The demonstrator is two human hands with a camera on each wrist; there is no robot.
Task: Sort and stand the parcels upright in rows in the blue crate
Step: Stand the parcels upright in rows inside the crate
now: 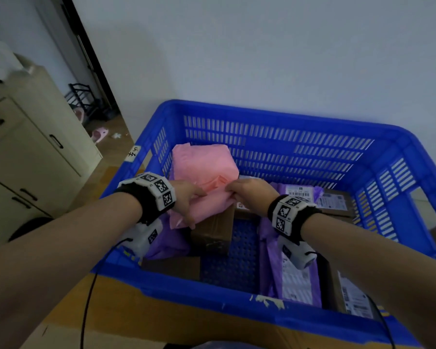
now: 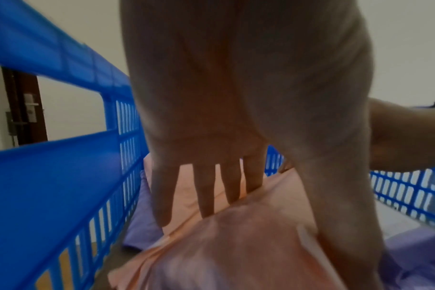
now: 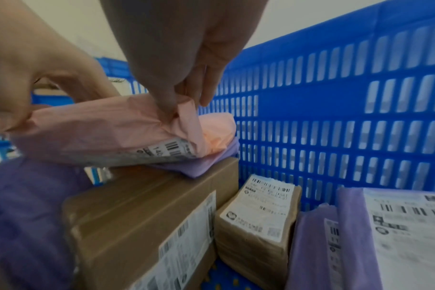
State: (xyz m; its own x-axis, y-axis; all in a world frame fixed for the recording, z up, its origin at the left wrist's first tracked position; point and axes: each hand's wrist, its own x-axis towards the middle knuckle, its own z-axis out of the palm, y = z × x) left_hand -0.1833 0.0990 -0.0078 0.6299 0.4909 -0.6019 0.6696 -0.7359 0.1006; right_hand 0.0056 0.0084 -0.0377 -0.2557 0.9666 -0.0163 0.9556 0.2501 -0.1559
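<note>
The blue crate (image 1: 262, 109) (image 2: 50, 162) (image 3: 335, 98) holds a jumble of parcels. Both hands hold one soft pink parcel (image 1: 207, 205) (image 2: 236, 245) (image 3: 99, 133) above a brown box (image 1: 212, 235) (image 3: 142, 215) at the crate's left. My left hand (image 1: 194, 207) (image 2: 261, 225) grips its left end, fingers behind and thumb in front. My right hand (image 1: 230, 191) (image 3: 184, 106) pinches a fold at its right end. A second pink parcel (image 1: 202, 162) leans in the back left corner. A label shows on the held parcel's underside.
Purple mailers (image 1: 287, 273) (image 3: 360, 235) and boxes lie flat along the crate's right side, and a small brown box (image 3: 258, 215) sits by the far wall. Another purple mailer (image 1: 166, 243) lies near left. Bare crate floor (image 1: 237, 255) shows mid-front. A cream cabinet (image 1: 35, 147) stands left.
</note>
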